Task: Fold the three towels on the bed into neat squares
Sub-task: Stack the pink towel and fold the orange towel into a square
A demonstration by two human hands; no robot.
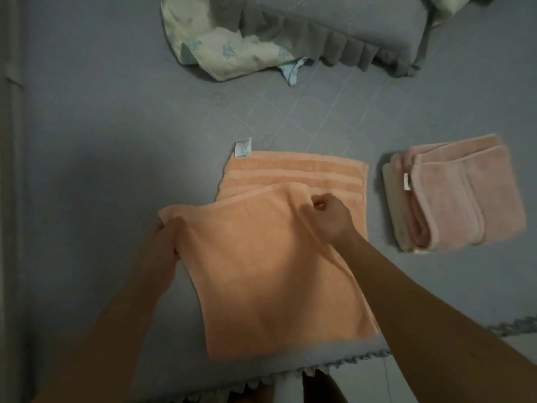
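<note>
An orange towel (273, 266) lies on the blue bedspread (101, 141) near the front edge, its near half lifted and carried over the far half. A white label (243, 148) sticks out at its far left corner. My left hand (162, 242) grips the lifted edge at its left corner. My right hand (328, 216) pinches the same edge further right. To the right sits a folded pink towel (462, 193) stacked on a folded cream towel (392, 199), of which only the left edge shows.
A grey frilled pillow (334, 33) and a pale floral pillowcase (218, 50) lie at the far side of the bed. The bed's scalloped front edge (334, 365) runs just below the orange towel. A wall or bed frame (8, 170) borders the left.
</note>
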